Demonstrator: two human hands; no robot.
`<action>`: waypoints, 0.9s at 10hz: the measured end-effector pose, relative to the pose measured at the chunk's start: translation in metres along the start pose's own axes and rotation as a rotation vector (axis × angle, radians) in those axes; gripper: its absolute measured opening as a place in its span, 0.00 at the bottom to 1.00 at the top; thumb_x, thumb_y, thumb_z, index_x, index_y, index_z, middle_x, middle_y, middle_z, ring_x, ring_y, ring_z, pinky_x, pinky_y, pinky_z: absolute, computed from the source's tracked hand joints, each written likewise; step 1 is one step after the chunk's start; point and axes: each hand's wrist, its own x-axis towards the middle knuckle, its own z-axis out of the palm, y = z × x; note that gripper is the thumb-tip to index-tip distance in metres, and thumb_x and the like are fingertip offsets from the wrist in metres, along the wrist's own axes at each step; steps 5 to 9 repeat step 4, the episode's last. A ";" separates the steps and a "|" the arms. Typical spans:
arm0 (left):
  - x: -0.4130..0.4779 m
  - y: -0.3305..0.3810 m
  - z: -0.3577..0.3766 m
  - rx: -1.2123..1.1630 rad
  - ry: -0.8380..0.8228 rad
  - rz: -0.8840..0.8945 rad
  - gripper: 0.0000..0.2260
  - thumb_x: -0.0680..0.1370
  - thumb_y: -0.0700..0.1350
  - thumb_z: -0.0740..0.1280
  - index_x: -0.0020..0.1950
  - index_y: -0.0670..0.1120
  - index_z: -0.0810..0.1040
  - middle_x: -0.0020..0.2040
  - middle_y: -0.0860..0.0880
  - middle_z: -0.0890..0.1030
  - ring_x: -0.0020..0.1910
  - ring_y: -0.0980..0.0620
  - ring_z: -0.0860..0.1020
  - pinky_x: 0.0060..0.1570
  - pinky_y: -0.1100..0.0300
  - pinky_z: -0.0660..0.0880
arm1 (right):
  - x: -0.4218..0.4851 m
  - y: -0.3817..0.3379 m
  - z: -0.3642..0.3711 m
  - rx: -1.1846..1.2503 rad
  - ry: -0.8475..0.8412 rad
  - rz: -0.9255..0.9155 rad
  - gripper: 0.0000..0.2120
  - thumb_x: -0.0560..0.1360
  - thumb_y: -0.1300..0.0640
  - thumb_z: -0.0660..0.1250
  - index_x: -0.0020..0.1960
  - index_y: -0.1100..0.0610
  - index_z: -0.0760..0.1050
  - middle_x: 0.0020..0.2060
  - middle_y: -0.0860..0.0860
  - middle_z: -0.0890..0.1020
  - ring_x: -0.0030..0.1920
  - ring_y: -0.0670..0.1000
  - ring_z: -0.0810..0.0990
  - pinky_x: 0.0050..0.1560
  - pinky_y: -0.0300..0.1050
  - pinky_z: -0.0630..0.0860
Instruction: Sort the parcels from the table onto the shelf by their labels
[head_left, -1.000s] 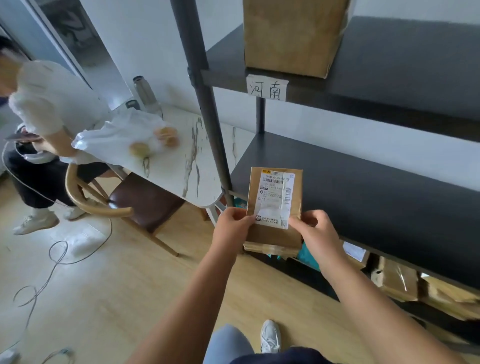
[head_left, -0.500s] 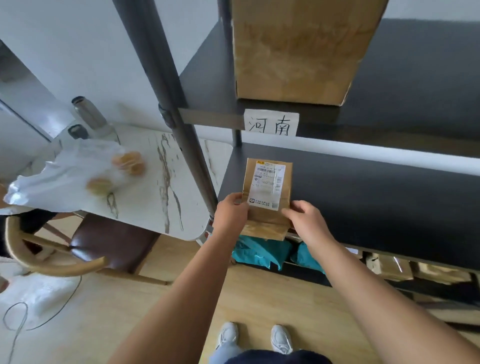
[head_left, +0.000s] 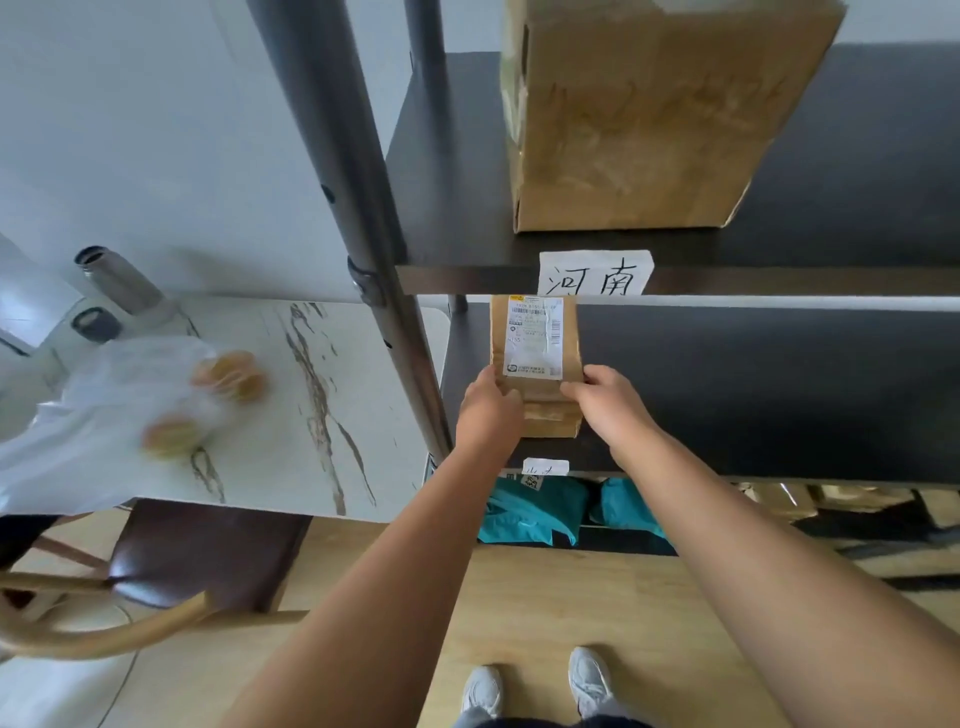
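Left hand (head_left: 485, 410) and right hand (head_left: 605, 402) clamp the small parcel's (head_left: 535, 364) near end, label up, over the middle shelf (head_left: 753, 395). Beyond, below the 河南 tag (head_left: 595, 274). Best: slide it flat inward, clear of the post (head_left: 363, 234), before letting go.

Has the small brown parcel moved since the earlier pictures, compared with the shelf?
Yes. The small brown parcel, held by both hands, has moved forward from in front of the shelf's edge to over the middle shelf board, below the paper sign.
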 end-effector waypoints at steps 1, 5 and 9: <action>-0.004 -0.008 0.001 0.023 -0.027 0.073 0.22 0.78 0.40 0.58 0.71 0.53 0.70 0.61 0.52 0.80 0.44 0.51 0.79 0.34 0.61 0.72 | -0.005 0.002 0.002 -0.020 0.024 -0.023 0.16 0.78 0.55 0.65 0.65 0.54 0.76 0.56 0.48 0.82 0.48 0.47 0.79 0.38 0.40 0.69; -0.041 -0.051 0.018 0.196 -0.017 0.079 0.31 0.78 0.42 0.58 0.81 0.52 0.51 0.78 0.45 0.62 0.73 0.42 0.65 0.68 0.43 0.68 | -0.046 0.022 0.008 -0.070 0.211 -0.046 0.20 0.79 0.57 0.64 0.71 0.55 0.72 0.67 0.52 0.76 0.66 0.53 0.75 0.55 0.41 0.68; -0.041 -0.051 0.018 0.196 -0.017 0.079 0.31 0.78 0.42 0.58 0.81 0.52 0.51 0.78 0.45 0.62 0.73 0.42 0.65 0.68 0.43 0.68 | -0.046 0.022 0.008 -0.070 0.211 -0.046 0.20 0.79 0.57 0.64 0.71 0.55 0.72 0.67 0.52 0.76 0.66 0.53 0.75 0.55 0.41 0.68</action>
